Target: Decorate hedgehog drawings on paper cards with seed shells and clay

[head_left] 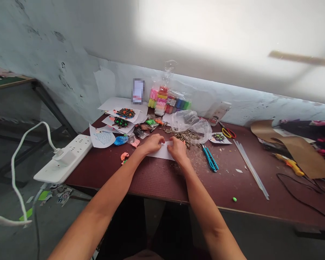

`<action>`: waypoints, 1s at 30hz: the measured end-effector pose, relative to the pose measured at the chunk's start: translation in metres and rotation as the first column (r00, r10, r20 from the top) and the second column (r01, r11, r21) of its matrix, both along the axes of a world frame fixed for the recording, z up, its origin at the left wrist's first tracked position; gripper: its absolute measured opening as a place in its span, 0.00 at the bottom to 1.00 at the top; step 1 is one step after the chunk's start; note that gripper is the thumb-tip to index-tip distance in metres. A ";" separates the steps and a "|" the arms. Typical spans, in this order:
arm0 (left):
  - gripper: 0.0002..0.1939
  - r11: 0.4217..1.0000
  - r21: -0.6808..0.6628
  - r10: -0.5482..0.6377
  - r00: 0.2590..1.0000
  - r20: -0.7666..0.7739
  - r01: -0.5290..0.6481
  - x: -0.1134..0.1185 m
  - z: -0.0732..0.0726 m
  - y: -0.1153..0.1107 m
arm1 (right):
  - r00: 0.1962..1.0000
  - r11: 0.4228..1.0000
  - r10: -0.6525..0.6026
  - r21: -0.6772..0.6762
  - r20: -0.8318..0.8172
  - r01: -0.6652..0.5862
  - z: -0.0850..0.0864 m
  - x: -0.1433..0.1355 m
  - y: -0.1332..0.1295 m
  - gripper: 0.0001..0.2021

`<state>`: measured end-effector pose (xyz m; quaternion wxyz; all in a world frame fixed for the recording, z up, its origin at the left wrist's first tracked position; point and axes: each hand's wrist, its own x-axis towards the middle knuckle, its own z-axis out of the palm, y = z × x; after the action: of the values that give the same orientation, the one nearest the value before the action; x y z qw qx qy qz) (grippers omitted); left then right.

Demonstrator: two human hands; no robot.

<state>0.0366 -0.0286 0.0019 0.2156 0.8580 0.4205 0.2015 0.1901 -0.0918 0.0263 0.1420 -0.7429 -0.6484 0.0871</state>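
Note:
A small white paper (162, 153) lies on the table in front of me, under and between my two hands. My left hand (154, 143) rests at its left side, fingers curled inward. At its right side my right hand (178, 148) is closed too, its thumb turned towards the left hand. Whatever the fingertips pinch is hidden; a speck of orange shows by the right fingers. Just beyond the hands is a pile of striped sunflower seeds (188, 135), partly under a clear plastic bag (192, 121). Orange clay (124, 156) sits left of my left hand.
Hedgehog pictures with seed spines (126, 113) and a blue-drawn sheet (103, 138) lie left. Packs of coloured clay (162, 101) stand against the wall. To the right are a teal utility knife (210, 158), scissors (228, 133), glue sticks (251, 169) and a glue gun (292, 165). A power strip (63, 159) juts out left.

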 end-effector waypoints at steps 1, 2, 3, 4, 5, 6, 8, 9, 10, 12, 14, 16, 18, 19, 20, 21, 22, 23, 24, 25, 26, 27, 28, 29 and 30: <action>0.15 1.000 0.008 0.002 1.000 -0.010 -0.002 0.001 0.000 -0.001 | 1.000 1.000 0.003 0.002 0.015 -0.003 0.000 -0.001 -0.001 0.19; 0.15 1.000 0.014 0.003 1.000 -0.023 -0.003 0.001 0.001 -0.002 | 1.000 1.000 0.003 0.004 0.031 -0.003 0.000 -0.001 -0.002 0.18; 0.15 1.000 0.019 0.002 0.999 -0.041 -0.001 0.002 0.003 -0.003 | 0.999 1.000 0.000 0.006 0.046 0.000 0.000 -0.002 -0.002 0.18; 0.15 1.000 0.022 -0.001 0.998 -0.059 0.002 0.002 0.004 -0.004 | 0.998 1.000 -0.004 0.010 0.061 0.004 0.000 -0.002 -0.003 0.18; 0.15 1.000 0.025 -0.005 0.997 -0.078 0.007 0.002 0.006 -0.005 | 0.997 1.000 -0.010 0.016 0.075 0.008 0.001 -0.002 -0.004 0.18; 0.14 1.000 0.026 -0.008 0.995 -0.095 0.010 0.002 0.007 -0.005 | 0.996 1.000 -0.014 0.023 0.087 0.012 0.003 -0.002 -0.005 0.19; 0.14 0.999 0.028 -0.012 0.992 -0.122 0.015 0.002 0.010 -0.007 | 0.993 0.999 -0.009 0.040 0.116 0.004 0.005 -0.003 -0.006 0.19; 0.14 0.999 0.031 -0.014 0.991 -0.130 0.018 0.002 0.010 -0.008 | 0.991 0.999 0.001 0.043 0.136 -0.007 0.005 -0.003 -0.007 0.19; 0.14 0.999 0.034 -0.016 0.991 -0.135 0.021 0.002 0.011 -0.008 | 0.987 0.999 0.014 0.040 0.160 -0.021 0.006 -0.004 -0.007 0.17; 0.13 0.999 0.039 -0.022 0.989 -0.144 0.028 0.002 0.011 -0.009 | 0.977 0.999 0.045 0.015 0.208 -0.049 0.006 -0.004 -0.007 0.15; 0.13 0.999 0.041 -0.019 0.988 -0.153 0.026 0.002 0.010 -0.009 | 0.967 0.997 0.071 -0.015 0.244 -0.069 0.005 -0.004 -0.008 0.15; 0.15 0.998 0.053 -0.016 0.986 -0.164 0.025 0.002 0.009 -0.010 | 0.960 0.996 0.090 -0.032 0.266 -0.084 0.006 -0.004 -0.008 0.16; 0.17 0.996 0.078 -0.025 0.982 -0.185 0.040 0.002 0.009 -0.012 | 0.953 0.994 0.107 -0.048 0.285 -0.097 0.006 -0.005 -0.010 0.18; 0.17 0.995 0.091 -0.032 0.978 -0.204 0.051 0.002 0.009 -0.014 | 0.948 0.993 0.116 -0.059 0.296 -0.103 0.007 -0.006 -0.011 0.18; 0.17 0.993 0.099 -0.038 0.972 -0.230 0.063 0.002 0.009 -0.016 | 0.942 0.991 0.128 -0.073 0.309 -0.111 0.007 -0.008 -0.012 0.19; 0.17 0.992 0.104 -0.040 0.965 -0.261 0.070 0.002 0.010 -0.019 | 0.935 0.989 0.142 -0.089 0.324 -0.119 0.008 -0.009 -0.013 0.19; 0.17 0.992 0.104 -0.041 0.955 -0.293 0.075 0.003 0.011 -0.022 | 0.928 0.986 0.156 -0.105 0.338 -0.127 0.008 -0.011 -0.014 0.19; 0.17 0.992 0.099 -0.046 0.946 -0.322 0.082 0.004 0.013 -0.025 | 0.922 0.984 0.168 -0.120 0.349 -0.134 0.009 -0.013 -0.015 0.19; 0.18 0.992 0.093 -0.048 0.936 -0.348 0.086 0.005 0.014 -0.028 | 0.917 0.981 0.179 -0.130 0.356 -0.141 0.009 -0.014 -0.015 0.19; 0.19 0.992 0.088 -0.049 0.930 -0.365 0.087 0.005 0.015 -0.032 | 0.916 0.980 0.185 -0.137 0.355 -0.145 0.011 -0.014 -0.016 0.19; 0.19 0.993 0.083 -0.049 0.926 -0.375 0.086 0.006 0.017 -0.035 | 0.919 0.980 0.185 -0.137 0.349 -0.145 0.012 -0.014 -0.016 0.19; 0.20 0.994 0.075 -0.046 0.923 -0.382 0.080 0.007 0.019 -0.037 | 0.926 0.983 0.170 -0.128 0.338 -0.134 0.014 -0.012 -0.016 0.18; 0.21 0.995 0.068 -0.044 0.921 -0.388 0.076 0.008 0.020 -0.039 | 0.936 0.988 0.138 -0.115 0.323 -0.106 0.017 -0.009 -0.016 0.18; 0.21 0.996 0.061 -0.042 0.919 -0.392 0.072 0.009 0.021 -0.041 | 0.947 0.994 0.089 -0.093 0.308 -0.063 0.020 -0.006 -0.017 0.18; 0.21 0.996 0.052 -0.041 0.917 -0.396 0.067 0.009 0.022 -0.042 | 0.956 0.998 0.005 -0.066 0.293 0.016 0.024 0.000 -0.017 0.18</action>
<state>0.0458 -0.0704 0.0243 0.1040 0.8989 0.4245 0.0321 0.1896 -0.1086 0.0502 0.0194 -0.7538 -0.6569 -0.0023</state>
